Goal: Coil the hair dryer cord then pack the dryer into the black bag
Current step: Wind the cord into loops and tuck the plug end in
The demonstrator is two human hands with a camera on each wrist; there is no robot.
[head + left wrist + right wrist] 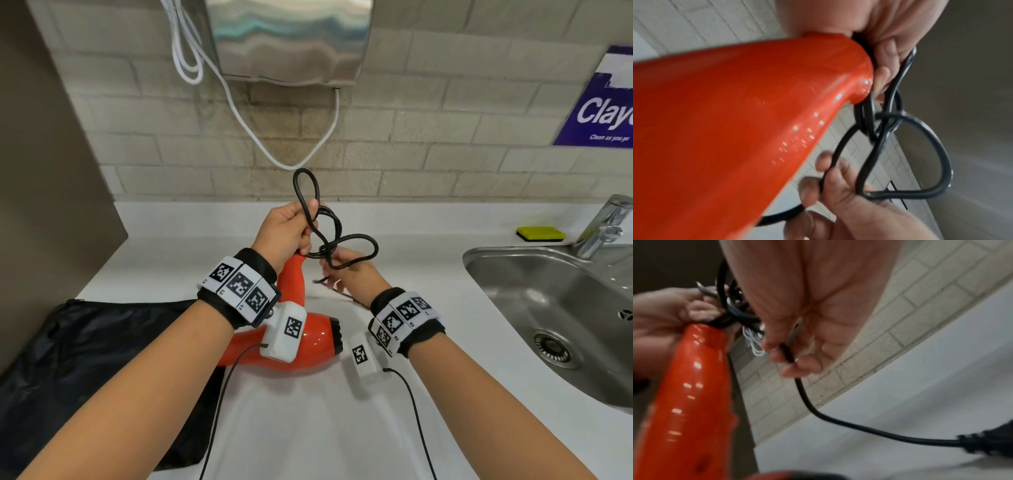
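Observation:
An orange hair dryer [305,346] lies on the white counter [308,421], its handle [756,97] pointing away from me. My left hand [287,233] grips the handle's end together with several loops of the black cord [356,240]. Just to the right, my right hand [349,270] pinches the cord [786,352] between its fingers. From that hand the cord trails down to the black plug [995,439] on the counter. The black bag [102,359] lies flat at the left, partly under the dryer and my left forearm.
A steel sink [555,325] with a tap [606,222] is set into the counter at the right, a yellow sponge [540,233] behind it. A steel dispenser [291,37] with a white cable [239,113] hangs on the tiled wall.

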